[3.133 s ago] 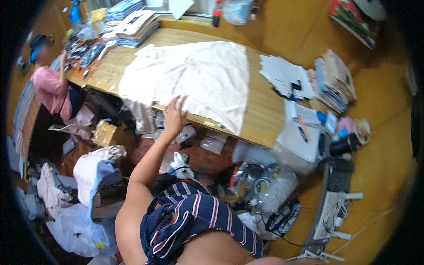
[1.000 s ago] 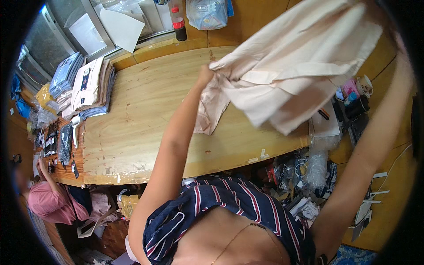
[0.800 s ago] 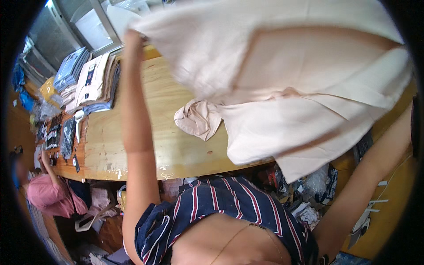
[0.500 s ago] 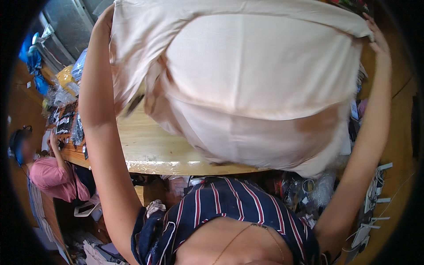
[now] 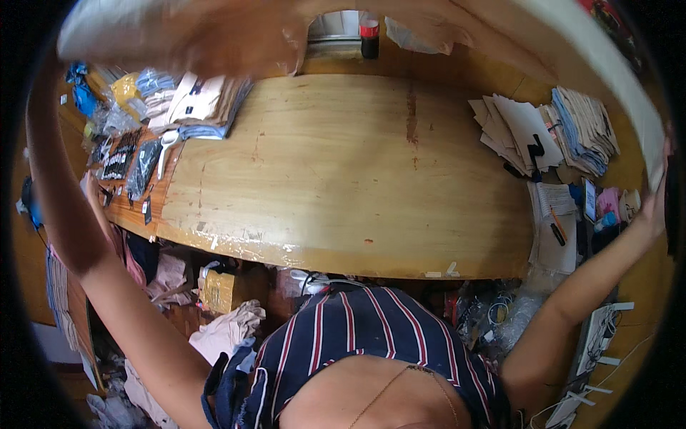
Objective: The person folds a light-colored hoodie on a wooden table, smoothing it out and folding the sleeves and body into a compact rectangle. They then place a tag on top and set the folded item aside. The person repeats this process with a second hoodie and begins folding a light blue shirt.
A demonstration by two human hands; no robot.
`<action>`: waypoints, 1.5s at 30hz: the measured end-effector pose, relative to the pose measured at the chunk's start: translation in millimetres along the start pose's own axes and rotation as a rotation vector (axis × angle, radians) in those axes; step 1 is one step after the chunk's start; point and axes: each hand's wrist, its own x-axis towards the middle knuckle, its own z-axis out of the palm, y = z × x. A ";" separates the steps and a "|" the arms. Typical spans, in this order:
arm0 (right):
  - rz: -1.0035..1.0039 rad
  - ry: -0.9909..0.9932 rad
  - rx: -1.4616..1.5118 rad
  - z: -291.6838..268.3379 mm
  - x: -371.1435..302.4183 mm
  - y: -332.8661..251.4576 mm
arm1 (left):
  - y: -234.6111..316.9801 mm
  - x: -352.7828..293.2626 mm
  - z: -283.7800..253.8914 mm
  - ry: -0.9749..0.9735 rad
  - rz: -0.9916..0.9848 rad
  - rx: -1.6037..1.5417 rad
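A pale cream-pink cloth garment [image 5: 214, 36] is stretched wide across the upper edge of the head view, raised over the table and partly cut off. My left hand [image 5: 47, 71] is at its left end, dark and mostly lost in the rim, its fingers hidden; the cloth hangs from there. At the far right my right hand [image 5: 653, 204] grips the garment's other edge, which runs up in a taut band. Both arms are spread wide. The wooden table [image 5: 343, 164] lies below the cloth, which does not touch its visible top.
Folded shirts [image 5: 204, 104] are stacked at the back left. Cardboard sheets [image 5: 511, 129] and folded cloth [image 5: 582, 129] lie at the right, near a notebook [image 5: 556, 200] with pens. A dark bottle [image 5: 369, 43] stands beyond the table. At the left, another person's hand [image 5: 91, 187] is at the table edge.
The garment has swung up and away from in front of me, uncovering the tabletop. My arms have spread apart, the left hand moving left, the right hand right and lower in view.
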 end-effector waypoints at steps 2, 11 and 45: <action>0.127 0.051 -0.096 1.4 -47.6 20.1 | -41.2 -40.2 -5.8 -0.102 -0.176 -0.005; 0.941 -0.212 0.170 -20.7 -261.5 116.3 | -69.0 -305.4 102.8 -0.569 -1.292 -0.111; 0.579 -0.832 -1.229 72.1 -273.2 168.9 | -214.2 -250.4 258.6 -0.548 -0.369 0.846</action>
